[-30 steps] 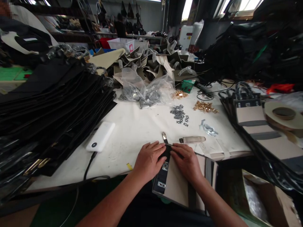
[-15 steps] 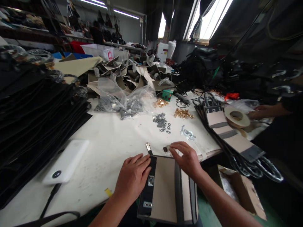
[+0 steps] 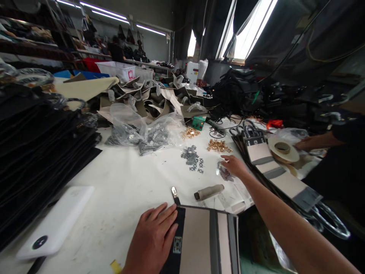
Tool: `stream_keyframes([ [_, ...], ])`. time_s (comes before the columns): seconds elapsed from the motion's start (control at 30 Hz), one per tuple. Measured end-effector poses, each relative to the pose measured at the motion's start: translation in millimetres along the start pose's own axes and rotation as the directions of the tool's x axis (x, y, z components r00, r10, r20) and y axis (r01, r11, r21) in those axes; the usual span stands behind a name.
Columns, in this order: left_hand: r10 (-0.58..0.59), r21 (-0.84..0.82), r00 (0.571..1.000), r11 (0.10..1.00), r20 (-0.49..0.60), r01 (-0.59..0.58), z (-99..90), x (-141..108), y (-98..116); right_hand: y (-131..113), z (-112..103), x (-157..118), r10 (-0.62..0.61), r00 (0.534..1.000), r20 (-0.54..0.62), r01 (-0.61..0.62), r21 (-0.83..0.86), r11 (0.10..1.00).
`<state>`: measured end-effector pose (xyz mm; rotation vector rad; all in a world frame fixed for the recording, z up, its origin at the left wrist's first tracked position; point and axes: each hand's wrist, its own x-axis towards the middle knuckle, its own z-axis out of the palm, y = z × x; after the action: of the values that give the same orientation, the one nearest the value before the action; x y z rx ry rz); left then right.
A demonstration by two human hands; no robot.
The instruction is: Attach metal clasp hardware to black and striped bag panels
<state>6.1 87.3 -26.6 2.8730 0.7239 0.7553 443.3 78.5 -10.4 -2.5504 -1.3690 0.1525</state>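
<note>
The left hand lay palm down on the black band along the left edge of a beige panel, its grip flattened and clasping nothing. The panel sat at the near side of the white bench, its lower part cut off by the border of the view. A metal fitting showed on the band beside the thumb, and a strap with a metal tip projected past the panel's far edge. The right hand reached over a small heap of silver pieces, fingers slightly bent; whether its grip was closed on a piece could not be told. Between panel and heap lay a grey cylindrical object with a dark end. Gold-coloured pieces lay just beyond the right hand, dark perforated plates to its left. At right, another person's arm extended toward a tape roll.
</note>
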Motion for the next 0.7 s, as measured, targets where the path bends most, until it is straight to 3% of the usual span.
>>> stream_keyframes([
  [0.23, 0.056, 0.068, 0.998, 0.996, -0.024, -0.054, 6.1, -2.0, -7.6, 0.2, -3.5, 16.0, -0.039, 0.992, 0.116, 0.046, -0.057, 0.997],
  [0.47, 0.188, 0.082, 0.972, 0.981, -0.142, -0.177, 17.4, 0.2, -23.5, -18.7, -22.3, 24.4, -0.037, 0.982, 0.187, 0.042, -0.027, 0.999],
  [0.57, 0.158, 0.036, 0.975, 0.987, -0.158, -0.154, 19.5, -0.3, -25.3, -33.0, -29.4, 2.1, -0.048, 0.988, 0.148, 0.037, 0.074, 0.997],
  [0.7, 0.088, 0.014, 0.987, 0.996, -0.135, -0.087, 17.1, -1.4, -20.7, -40.0, -37.0, -58.4, -0.079, 0.996, 0.034, 0.068, 0.238, 0.969],
])
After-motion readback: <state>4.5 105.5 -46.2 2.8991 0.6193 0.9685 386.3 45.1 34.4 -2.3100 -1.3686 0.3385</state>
